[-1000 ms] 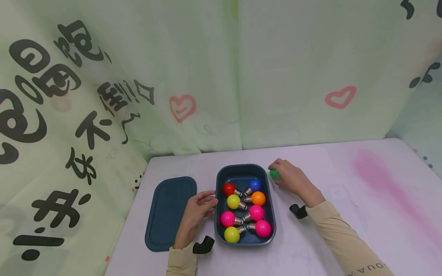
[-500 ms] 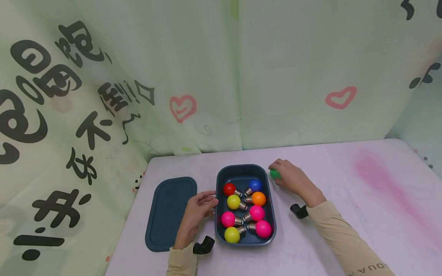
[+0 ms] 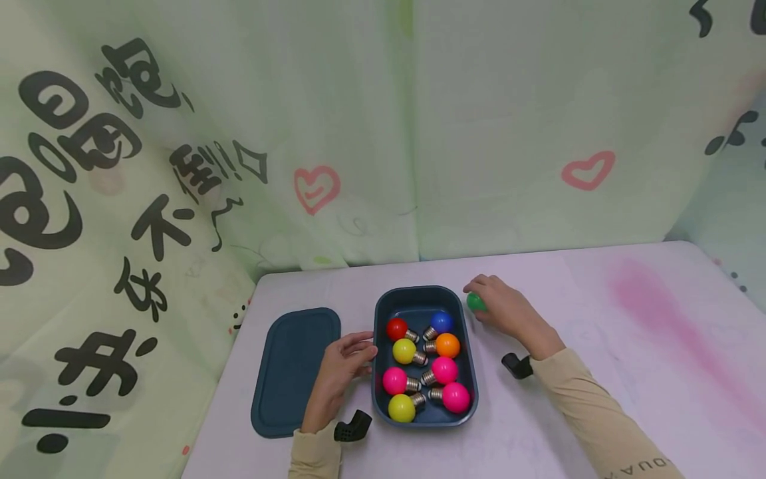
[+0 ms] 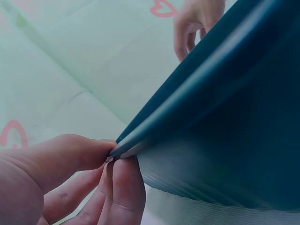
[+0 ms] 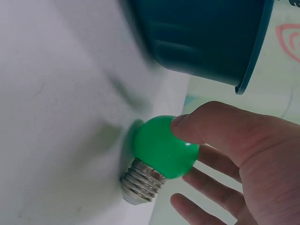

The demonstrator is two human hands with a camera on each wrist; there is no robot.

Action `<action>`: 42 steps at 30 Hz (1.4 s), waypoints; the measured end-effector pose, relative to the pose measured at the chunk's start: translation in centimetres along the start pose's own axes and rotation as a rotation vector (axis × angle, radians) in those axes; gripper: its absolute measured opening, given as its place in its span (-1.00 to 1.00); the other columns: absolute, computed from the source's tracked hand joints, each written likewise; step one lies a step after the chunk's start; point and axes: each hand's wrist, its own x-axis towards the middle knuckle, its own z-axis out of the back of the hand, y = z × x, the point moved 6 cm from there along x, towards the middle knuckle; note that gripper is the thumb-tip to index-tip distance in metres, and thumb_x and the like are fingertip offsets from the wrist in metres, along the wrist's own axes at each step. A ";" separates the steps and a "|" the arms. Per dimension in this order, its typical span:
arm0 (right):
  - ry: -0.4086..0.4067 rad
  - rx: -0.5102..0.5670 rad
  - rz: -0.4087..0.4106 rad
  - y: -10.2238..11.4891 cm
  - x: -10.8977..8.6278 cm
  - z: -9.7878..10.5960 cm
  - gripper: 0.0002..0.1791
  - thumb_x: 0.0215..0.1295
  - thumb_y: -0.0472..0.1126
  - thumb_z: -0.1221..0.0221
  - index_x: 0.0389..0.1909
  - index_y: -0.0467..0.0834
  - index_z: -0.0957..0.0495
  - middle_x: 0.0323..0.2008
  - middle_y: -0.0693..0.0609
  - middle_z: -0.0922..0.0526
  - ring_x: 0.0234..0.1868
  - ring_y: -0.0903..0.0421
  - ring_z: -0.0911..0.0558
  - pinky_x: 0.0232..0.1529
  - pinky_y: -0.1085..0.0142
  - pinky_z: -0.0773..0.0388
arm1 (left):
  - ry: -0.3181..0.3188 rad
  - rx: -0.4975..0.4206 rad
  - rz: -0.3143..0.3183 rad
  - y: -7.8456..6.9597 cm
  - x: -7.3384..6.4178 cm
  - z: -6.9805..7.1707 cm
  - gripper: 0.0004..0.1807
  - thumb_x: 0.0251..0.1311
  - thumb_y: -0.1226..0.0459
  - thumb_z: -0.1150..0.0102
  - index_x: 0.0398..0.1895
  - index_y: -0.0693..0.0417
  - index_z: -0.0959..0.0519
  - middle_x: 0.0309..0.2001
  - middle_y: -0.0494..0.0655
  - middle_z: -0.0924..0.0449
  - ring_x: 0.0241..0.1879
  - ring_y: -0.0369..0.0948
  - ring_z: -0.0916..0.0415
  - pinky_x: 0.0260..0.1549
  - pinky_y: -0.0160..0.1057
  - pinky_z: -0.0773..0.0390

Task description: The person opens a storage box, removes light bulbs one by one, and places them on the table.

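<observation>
A dark blue box point(image 3: 425, 420) stands on the table with several coloured light bulbs inside. Thumb and fingers of my left hand point(image 3: 342, 366) pinch its left rim; the left wrist view shows this grip on the rim point(image 4: 136, 140) up close. Beyond the box's far right corner, my right hand point(image 3: 505, 309) holds a green light bulb point(image 5: 164, 145) by its round part. The bulb's metal screw base point(image 5: 143, 180) points away from the palm, at or very near the table surface. Among the bulbs in the box are a red one point(image 3: 396, 328), a blue one point(image 3: 442, 322) and an orange one point(image 3: 447, 344).
A flat dark blue lid point(image 3: 293, 372) lies left of the box, close to my left forearm. Behind the table point(image 3: 598, 332) hangs a pale green printed curtain point(image 3: 479, 133), which also runs along the left side.
</observation>
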 end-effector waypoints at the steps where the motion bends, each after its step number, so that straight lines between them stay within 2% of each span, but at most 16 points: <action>1: -0.002 -0.003 0.005 0.1 0.0 0.1 -0.53 0.10 -0.35 -0.42 0.08 -0.26 -0.59 0.09 -0.22 -0.56 0.04 -0.16 -0.52 0.03 -0.06 -0.61 | -0.003 0.000 0.002 0.0 0.0 0.0 -0.49 0.26 0.17 -0.32 0.23 0.18 -0.52 -0.01 0.05 -0.64 -0.19 -0.22 -0.63 -0.16 -0.25 -0.68; 10: -0.020 -0.008 0.025 1.5 0.1 0.7 -0.55 0.12 -0.35 -0.39 0.07 -0.27 -0.58 0.09 -0.22 -0.57 0.05 -0.15 -0.52 0.07 -0.02 -0.59 | -0.017 -0.003 0.021 0.2 0.2 0.0 -0.52 0.27 0.20 -0.30 0.22 0.18 -0.53 -0.03 0.01 -0.65 -0.21 -0.22 -0.63 -0.19 -0.25 -0.68; 19: -0.060 -0.003 0.084 3.3 -0.1 1.6 -0.57 0.15 -0.32 -0.39 0.06 -0.27 -0.58 0.06 -0.19 -0.59 0.07 -0.13 -0.52 0.08 0.01 -0.59 | -0.009 -0.010 0.022 0.3 0.2 0.0 -0.51 0.27 0.18 -0.31 0.22 0.18 -0.53 -0.04 0.02 -0.65 -0.22 -0.22 -0.63 -0.19 -0.26 -0.68; 28: -0.090 -0.015 0.085 4.2 -0.3 1.9 -0.59 0.15 -0.35 -0.38 0.05 -0.28 -0.59 0.05 -0.19 -0.60 0.05 -0.12 -0.54 0.06 0.04 -0.61 | -0.013 0.002 0.027 0.4 0.4 0.1 -0.50 0.27 0.16 -0.31 0.23 0.16 -0.53 0.00 0.04 -0.64 -0.22 -0.21 -0.63 -0.17 -0.23 -0.68; 34: -0.071 -0.001 0.078 5.4 0.0 1.8 -0.55 0.16 -0.28 -0.39 0.09 -0.27 -0.58 0.08 -0.18 -0.59 0.06 -0.09 -0.54 0.06 0.06 -0.62 | -0.012 0.006 0.024 0.4 0.4 0.1 -0.50 0.27 0.16 -0.31 0.23 0.16 -0.53 0.00 0.04 -0.64 -0.22 -0.22 -0.63 -0.16 -0.22 -0.68; 42: -0.034 0.031 0.118 7.4 0.4 1.4 -0.56 0.22 -0.23 -0.35 0.10 -0.27 -0.57 0.09 -0.18 -0.58 0.08 -0.10 -0.54 0.02 0.07 -0.64 | -0.009 0.010 0.027 0.4 0.4 0.1 -0.50 0.28 0.16 -0.30 0.24 0.16 -0.52 0.01 0.04 -0.64 -0.21 -0.22 -0.63 -0.15 -0.21 -0.68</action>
